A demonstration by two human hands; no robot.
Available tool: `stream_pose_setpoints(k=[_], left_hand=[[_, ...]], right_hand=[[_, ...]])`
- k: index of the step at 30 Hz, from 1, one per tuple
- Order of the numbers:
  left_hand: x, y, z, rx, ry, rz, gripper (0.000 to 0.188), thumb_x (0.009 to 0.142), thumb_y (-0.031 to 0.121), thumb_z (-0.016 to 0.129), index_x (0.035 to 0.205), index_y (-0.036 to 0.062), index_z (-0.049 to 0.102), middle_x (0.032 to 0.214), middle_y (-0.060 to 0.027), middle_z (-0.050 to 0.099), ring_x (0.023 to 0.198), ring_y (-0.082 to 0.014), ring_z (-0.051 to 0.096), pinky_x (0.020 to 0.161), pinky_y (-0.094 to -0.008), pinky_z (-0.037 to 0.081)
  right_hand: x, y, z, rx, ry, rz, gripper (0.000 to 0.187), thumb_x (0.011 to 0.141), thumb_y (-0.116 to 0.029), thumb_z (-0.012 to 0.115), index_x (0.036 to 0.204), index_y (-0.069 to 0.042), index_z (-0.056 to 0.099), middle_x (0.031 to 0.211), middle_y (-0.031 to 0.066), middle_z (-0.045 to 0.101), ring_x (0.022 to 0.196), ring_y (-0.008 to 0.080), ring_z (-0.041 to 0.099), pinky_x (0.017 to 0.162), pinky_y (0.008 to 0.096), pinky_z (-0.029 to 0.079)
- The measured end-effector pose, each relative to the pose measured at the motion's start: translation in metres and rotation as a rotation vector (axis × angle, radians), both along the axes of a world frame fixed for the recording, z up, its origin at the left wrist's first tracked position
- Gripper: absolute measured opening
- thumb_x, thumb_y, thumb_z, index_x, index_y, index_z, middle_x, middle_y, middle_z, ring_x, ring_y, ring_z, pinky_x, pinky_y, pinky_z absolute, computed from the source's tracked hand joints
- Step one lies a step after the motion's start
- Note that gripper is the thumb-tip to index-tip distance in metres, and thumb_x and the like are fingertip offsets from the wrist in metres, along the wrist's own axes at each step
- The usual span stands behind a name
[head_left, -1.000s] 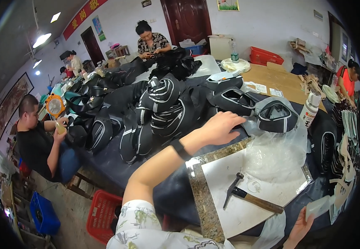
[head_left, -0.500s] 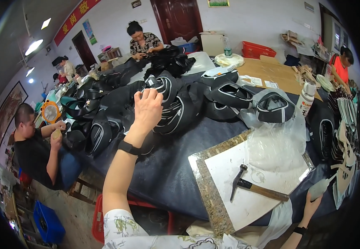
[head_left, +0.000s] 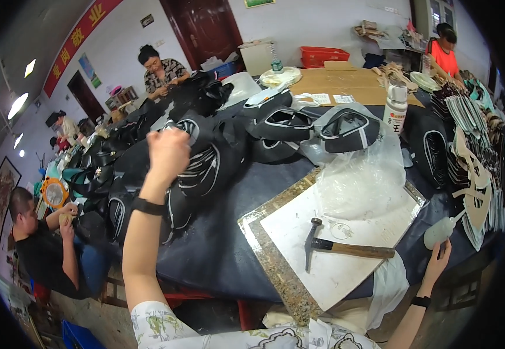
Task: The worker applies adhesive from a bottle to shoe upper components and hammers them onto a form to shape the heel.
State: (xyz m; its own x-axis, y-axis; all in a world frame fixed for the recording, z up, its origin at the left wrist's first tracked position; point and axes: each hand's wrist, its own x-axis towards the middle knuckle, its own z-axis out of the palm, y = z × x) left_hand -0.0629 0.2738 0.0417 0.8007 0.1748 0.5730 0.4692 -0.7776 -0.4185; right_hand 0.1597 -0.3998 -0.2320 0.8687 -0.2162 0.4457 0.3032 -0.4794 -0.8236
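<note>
Your left hand [head_left: 169, 152] is at the heap of black pieces [head_left: 229, 145] with pale trim, which look like shoe uppers; a second ago it stretched out, fingers spread, just beside the clear plastic bag [head_left: 360, 186], well to the right. Half a second ago its fingers arched apart over this same heap; now they are drawn in and blurred. The shift appears to put your handling at the heap rather than on the white sheet [head_left: 340, 285].

Your right hand [head_left: 436, 264], well apart on the other side, is closed around a translucent squeeze bottle [head_left: 437, 235], whose nozzle points up and away from the grip toward cream cut-outs [head_left: 478, 200]. Left of that grip, a hammer [head_left: 351, 249] lies untouched on the sheet, with the stone slab [head_left: 283, 273] showing beneath.

Your left fingertips are lost in blur, and whether they hold or touch a piece you cannot tell. The hand covers part of the heap behind it. Some right fingers are hidden by the bottle; whether its nozzle meets the cut-outs is unclear, and its contents cannot be made out.
</note>
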Motion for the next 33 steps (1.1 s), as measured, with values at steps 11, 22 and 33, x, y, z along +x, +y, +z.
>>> stream_pose_setpoints(k=[11, 22, 33], left_hand=[[0.010, -0.010, 0.097, 0.333, -0.801, -0.354, 0.017, 0.084, 0.009, 0.063, 0.099, 0.0028, 0.056, 0.099, -0.0123, 0.065, 0.081, -0.0324, 0.063, 0.077, -0.0389, 0.048], [-0.020, -0.242, 0.005, -0.967, 0.204, -0.857, 0.013, 0.078, 0.004, 0.068, 0.088, 0.0026, 0.060, 0.071, -0.0108, 0.062, 0.062, -0.0228, 0.062, 0.056, -0.0309, 0.048], [-0.062, -0.248, -0.085, -1.898, 0.332, -0.660, 0.025, 0.077, 0.006, 0.073, 0.098, 0.0004, 0.061, 0.093, -0.0017, 0.065, 0.087, -0.0079, 0.059, 0.080, -0.0226, 0.047]], right_hand=[[-0.027, 0.025, 0.034, 0.214, -0.197, -0.254, 0.040, 0.096, -0.017, 0.054, 0.131, 0.002, 0.046, 0.135, 0.0119, 0.047, 0.120, 0.0215, 0.048, 0.100, 0.0318, 0.039], [-0.113, 0.185, 0.178, 0.127, -0.326, 0.975, 0.051, 0.076, -0.009, 0.067, 0.123, 0.004, 0.050, 0.127, 0.0177, 0.050, 0.116, 0.0284, 0.050, 0.099, 0.0382, 0.039], [-0.137, 0.234, 0.131, 0.065, 0.670, 1.729, 0.034, 0.074, -0.011, 0.078, 0.102, -0.002, 0.060, 0.086, -0.0028, 0.059, 0.083, 0.0042, 0.051, 0.074, 0.0219, 0.044]])
